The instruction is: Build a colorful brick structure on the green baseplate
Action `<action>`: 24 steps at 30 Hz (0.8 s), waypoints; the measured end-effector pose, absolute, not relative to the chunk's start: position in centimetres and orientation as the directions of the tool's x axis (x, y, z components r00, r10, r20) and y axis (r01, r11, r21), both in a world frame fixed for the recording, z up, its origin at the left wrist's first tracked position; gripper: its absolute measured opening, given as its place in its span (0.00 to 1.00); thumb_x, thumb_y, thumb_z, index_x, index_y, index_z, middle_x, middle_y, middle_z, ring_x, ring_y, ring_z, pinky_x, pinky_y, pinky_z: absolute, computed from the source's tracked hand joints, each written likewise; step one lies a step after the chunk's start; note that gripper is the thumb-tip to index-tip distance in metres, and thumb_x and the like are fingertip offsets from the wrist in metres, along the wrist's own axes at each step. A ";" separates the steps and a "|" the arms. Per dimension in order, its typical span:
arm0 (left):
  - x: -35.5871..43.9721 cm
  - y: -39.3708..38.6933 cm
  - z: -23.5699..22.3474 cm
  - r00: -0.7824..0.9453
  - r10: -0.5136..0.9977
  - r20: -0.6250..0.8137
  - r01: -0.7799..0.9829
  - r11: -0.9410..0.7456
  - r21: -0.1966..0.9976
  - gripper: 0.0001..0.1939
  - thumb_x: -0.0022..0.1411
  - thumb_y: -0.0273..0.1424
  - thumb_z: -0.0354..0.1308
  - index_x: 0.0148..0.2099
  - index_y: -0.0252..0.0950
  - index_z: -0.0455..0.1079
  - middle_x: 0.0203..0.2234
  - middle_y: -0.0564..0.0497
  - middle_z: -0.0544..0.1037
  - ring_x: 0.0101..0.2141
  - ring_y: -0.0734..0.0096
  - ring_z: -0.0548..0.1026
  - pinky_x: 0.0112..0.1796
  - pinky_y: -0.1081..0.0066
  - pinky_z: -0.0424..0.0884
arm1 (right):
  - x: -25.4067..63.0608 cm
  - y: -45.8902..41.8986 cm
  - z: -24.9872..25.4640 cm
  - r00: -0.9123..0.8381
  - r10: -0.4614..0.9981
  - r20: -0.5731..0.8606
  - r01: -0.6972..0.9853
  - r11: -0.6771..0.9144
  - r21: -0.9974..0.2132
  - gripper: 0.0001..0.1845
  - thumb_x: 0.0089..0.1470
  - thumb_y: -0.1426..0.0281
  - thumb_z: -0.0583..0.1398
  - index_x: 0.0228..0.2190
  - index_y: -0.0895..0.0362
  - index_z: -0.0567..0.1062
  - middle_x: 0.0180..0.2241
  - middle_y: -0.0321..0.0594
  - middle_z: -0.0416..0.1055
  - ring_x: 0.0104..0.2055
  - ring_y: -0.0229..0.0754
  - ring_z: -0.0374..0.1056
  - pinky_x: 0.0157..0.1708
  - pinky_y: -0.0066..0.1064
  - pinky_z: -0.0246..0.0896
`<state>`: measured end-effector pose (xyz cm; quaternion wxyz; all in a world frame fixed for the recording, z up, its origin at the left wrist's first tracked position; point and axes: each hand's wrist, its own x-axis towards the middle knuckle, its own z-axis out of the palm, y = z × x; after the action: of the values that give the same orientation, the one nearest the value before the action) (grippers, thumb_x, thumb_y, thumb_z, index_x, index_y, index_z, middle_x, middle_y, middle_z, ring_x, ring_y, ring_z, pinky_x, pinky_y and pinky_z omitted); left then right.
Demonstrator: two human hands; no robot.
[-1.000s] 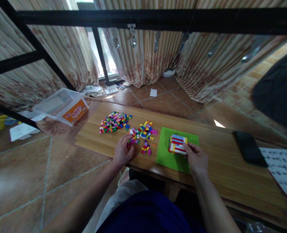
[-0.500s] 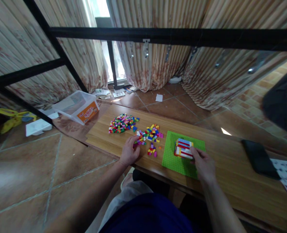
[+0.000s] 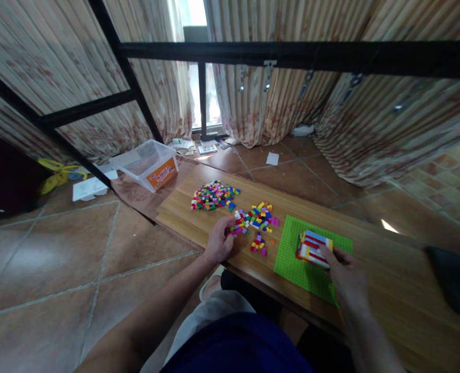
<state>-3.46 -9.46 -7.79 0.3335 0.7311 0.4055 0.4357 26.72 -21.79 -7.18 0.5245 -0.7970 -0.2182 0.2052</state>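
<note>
A striped red, white and blue brick build (image 3: 312, 247) stands on a green baseplate (image 3: 292, 259) on a low wooden table (image 3: 370, 280). My right hand (image 3: 344, 269) rests on the plate with its fingers closed against the near right side of the build. My left hand (image 3: 220, 241) lies at the near edge of a loose scatter of coloured bricks (image 3: 255, 220), fingers curled and pinching among them; what they hold is too small to make out. A denser heap of small bricks (image 3: 212, 195) lies further left.
A clear plastic box with an orange label (image 3: 148, 166) sits on the floor past the table's left end. A black phone (image 3: 453, 277) lies at the right. Black metal bars (image 3: 292, 54) cross overhead. Curtains and papers line the tiled floor behind.
The view has swung to the left, so the table sits further right in the picture. Both hands stay where they were, left at the loose bricks and right at the build.
</note>
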 end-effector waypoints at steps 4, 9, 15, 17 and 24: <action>-3.6 -9.6 -7.8 0.261 0.891 0.371 0.310 -0.441 0.842 0.24 0.54 0.18 0.53 0.54 0.36 0.67 0.45 0.44 0.76 0.45 0.63 0.76 0.48 0.60 0.76 | 26.3 -22.2 -6.5 0.827 0.526 -0.199 0.035 -0.402 -0.915 0.35 0.39 0.47 0.68 0.40 0.62 0.80 0.34 0.46 0.79 0.29 0.44 0.72 0.22 0.31 0.64; -3.4 -9.4 -7.8 0.297 0.865 0.404 0.364 -0.494 0.790 0.24 0.52 0.18 0.55 0.52 0.37 0.68 0.48 0.44 0.74 0.49 0.60 0.75 0.51 0.57 0.74 | 26.0 -23.4 -7.0 0.850 0.507 -0.144 -0.020 -0.243 -0.970 0.30 0.44 0.45 0.65 0.34 0.59 0.79 0.30 0.43 0.77 0.28 0.41 0.70 0.22 0.29 0.63; -2.6 -9.4 -7.4 0.325 0.851 0.413 0.495 -0.525 0.693 0.15 0.55 0.21 0.57 0.46 0.36 0.69 0.49 0.41 0.72 0.52 0.57 0.72 0.55 0.54 0.72 | 25.8 -24.6 -7.7 0.877 0.462 -0.132 -0.051 -0.184 -0.982 0.26 0.41 0.49 0.68 0.33 0.58 0.79 0.32 0.42 0.77 0.29 0.40 0.69 0.22 0.28 0.63; -2.5 -9.4 -7.4 0.333 0.848 0.412 0.507 -0.530 0.680 0.13 0.55 0.21 0.58 0.44 0.36 0.69 0.49 0.40 0.72 0.52 0.57 0.72 0.55 0.54 0.72 | 25.7 -24.9 -7.7 0.878 0.454 -0.152 -0.076 -0.181 -0.981 0.26 0.41 0.49 0.68 0.32 0.58 0.79 0.32 0.41 0.77 0.29 0.39 0.69 0.23 0.28 0.63; -2.8 -9.4 -7.3 0.325 0.846 0.423 0.496 -0.533 0.685 0.09 0.59 0.24 0.58 0.43 0.36 0.69 0.49 0.41 0.73 0.52 0.58 0.73 0.54 0.56 0.72 | 25.6 -25.1 -8.3 0.875 0.473 -0.105 -0.016 -0.188 -0.982 0.26 0.43 0.48 0.67 0.34 0.58 0.80 0.34 0.42 0.77 0.30 0.38 0.68 0.24 0.28 0.63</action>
<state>-2.77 -9.43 -7.35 0.2229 0.7827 0.4285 0.3924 25.56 -25.11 -8.28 0.6185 -0.7450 -0.1531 0.1977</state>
